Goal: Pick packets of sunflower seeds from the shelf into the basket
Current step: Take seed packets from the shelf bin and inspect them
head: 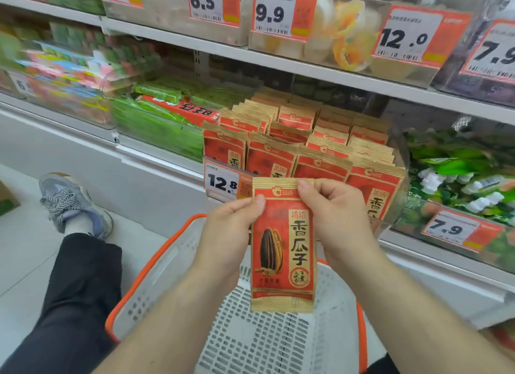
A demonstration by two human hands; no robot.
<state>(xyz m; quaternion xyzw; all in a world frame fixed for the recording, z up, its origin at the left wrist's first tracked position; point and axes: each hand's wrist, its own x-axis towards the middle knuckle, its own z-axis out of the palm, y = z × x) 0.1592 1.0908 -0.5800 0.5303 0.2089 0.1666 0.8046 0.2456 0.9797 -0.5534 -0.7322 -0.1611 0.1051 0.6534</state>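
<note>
**Both hands on one seed packet, held over the basket**

While I watch through the head camera, my left hand (227, 234) grips the left edge of a sunflower seed packet (282, 245), thumb laid across the front near the upper left corner and the other fingers hidden behind it. My right hand (338, 217) pinches the packet's top right corner, thumb on the gold strip at the top, fingers curled behind. Between the two hands the packet hangs upright, its printed face toward me: red with gold bands top and bottom, a dark striped seed drawn on the left.

Directly below the packet sits the basket (156, 287), white perforated plastic with an orange rim; the packet's lower edge hangs above its interior, not touching it. I see no packet lying on the part of the basket floor that shows.

Just beyond my hands, the shelf (167, 156) carries rows of matching packets (320, 164) standing upright in a clear bin, close behind the held one. A price tag reading 12.8 (221, 182) is fixed to the bin's front, just left of the packet's top. Green packs (158, 128) fill the bin to the left. At far left, a leg in dark trousers (78, 290) and a grey shoe (72, 200) rest on the pale floor.
</note>
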